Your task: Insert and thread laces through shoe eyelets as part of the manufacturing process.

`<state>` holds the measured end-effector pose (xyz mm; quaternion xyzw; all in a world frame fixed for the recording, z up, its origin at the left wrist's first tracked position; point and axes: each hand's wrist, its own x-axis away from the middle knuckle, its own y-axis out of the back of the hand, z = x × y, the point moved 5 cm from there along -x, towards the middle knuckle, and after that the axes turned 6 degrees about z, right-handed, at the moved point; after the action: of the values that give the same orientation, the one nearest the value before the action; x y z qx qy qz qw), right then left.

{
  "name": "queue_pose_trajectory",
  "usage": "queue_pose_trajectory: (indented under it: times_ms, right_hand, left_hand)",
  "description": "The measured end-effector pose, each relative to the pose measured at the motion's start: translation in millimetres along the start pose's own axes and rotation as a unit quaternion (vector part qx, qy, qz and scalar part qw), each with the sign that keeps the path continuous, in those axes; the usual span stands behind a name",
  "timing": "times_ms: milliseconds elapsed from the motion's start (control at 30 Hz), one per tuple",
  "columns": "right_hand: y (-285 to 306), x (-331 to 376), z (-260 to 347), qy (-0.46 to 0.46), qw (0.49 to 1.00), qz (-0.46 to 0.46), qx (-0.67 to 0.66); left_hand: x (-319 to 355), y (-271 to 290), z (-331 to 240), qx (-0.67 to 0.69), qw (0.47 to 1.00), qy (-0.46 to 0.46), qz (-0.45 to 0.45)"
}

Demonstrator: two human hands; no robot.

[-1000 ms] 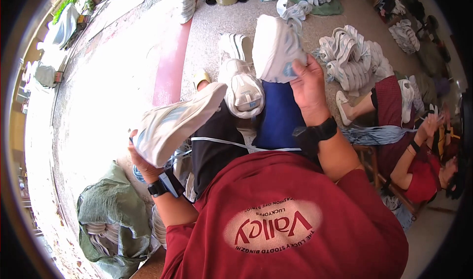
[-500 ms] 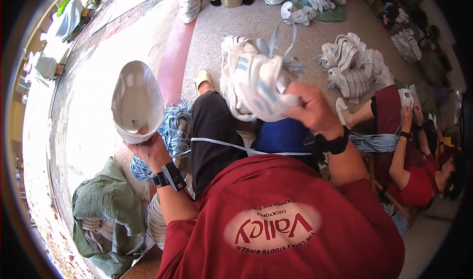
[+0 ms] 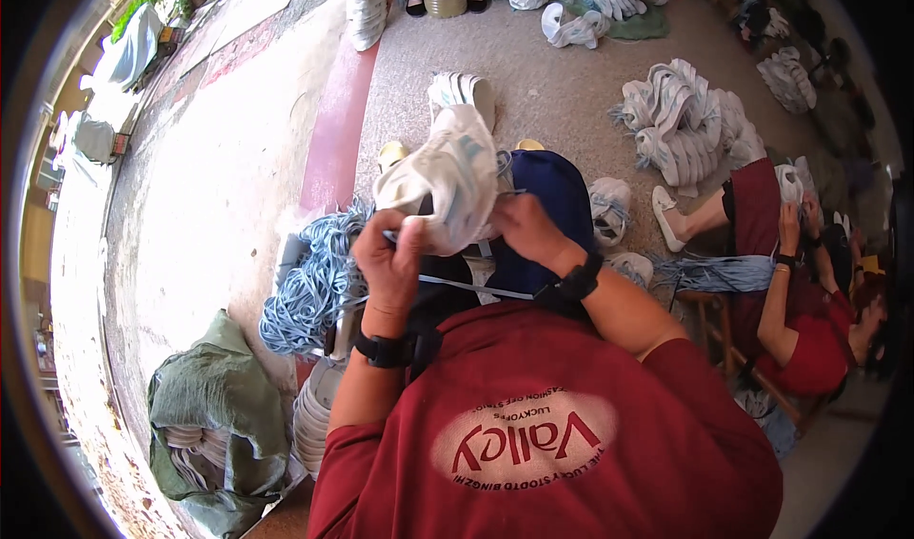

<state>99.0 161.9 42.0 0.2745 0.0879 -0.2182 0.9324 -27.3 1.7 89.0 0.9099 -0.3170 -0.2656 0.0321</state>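
A white shoe upper (image 3: 443, 177) with pale blue stripes is held up over my lap, its opening tilted toward me. My left hand (image 3: 388, 258) is closed on its near left edge, thumb and fingers pinching the rim. Close against the upper's right side, my right hand (image 3: 535, 229) has its fingers curled together. A bit of pale blue shows by its fingertips, but what they grip is too small to make out. Left of my knees lies a thick bundle of light blue shoelaces (image 3: 314, 282). Behind the held upper stand more white uppers (image 3: 459, 91), stacked together.
A green cloth sack (image 3: 217, 396) of shoe parts sits at lower left, beside nested white uppers (image 3: 319, 410). Loose uppers (image 3: 609, 206) lie right of my knee. Farther off is a large pile of uppers (image 3: 685, 125). A seated co-worker (image 3: 800, 320) works at the right.
My left hand has brought its upper from the left to the middle and turned it. My right hand has let go of the laced upper and moved in beside this one.
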Motion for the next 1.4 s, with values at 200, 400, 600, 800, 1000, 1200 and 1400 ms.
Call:
queue_pose_trajectory:
  times_ms: [200,400,600,800,1000,1200,1400]
  right_hand:
    - [50.8,-10.8,-14.6,-0.058,0.969,-0.232,0.054]
    - [-8.1,-28.9,-41.5,-0.063,0.989,-0.069,0.113]
    - [-14.0,-10.6,-48.1,-0.06,0.99,0.059,0.117]
    - [-15.2,-13.6,-52.1,-0.073,0.963,0.124,0.227]
    - [7.0,24.7,11.8,-0.044,0.975,0.048,0.212]
    - [-19.0,66.2,4.6,-0.1,0.927,0.359,0.028]
    - [3.9,29.4,26.8,-0.268,0.841,0.292,-0.369]
  left_hand:
    - [19.9,-85.6,21.2,-0.286,0.91,-0.117,0.275]
    - [14.4,-74.6,-9.0,-0.22,0.9,-0.173,0.335]
    - [-23.5,-73.0,-0.2,-0.224,0.946,-0.156,0.172]
    - [-7.7,-96.3,64.3,-0.236,0.945,-0.09,0.21]
    - [2.1,-78.2,70.1,-0.09,0.978,-0.05,0.179]
    - [-1.9,-48.6,17.9,0.003,0.991,-0.021,0.135]
    - [38.4,-82.2,-3.5,0.159,0.797,0.24,0.53]
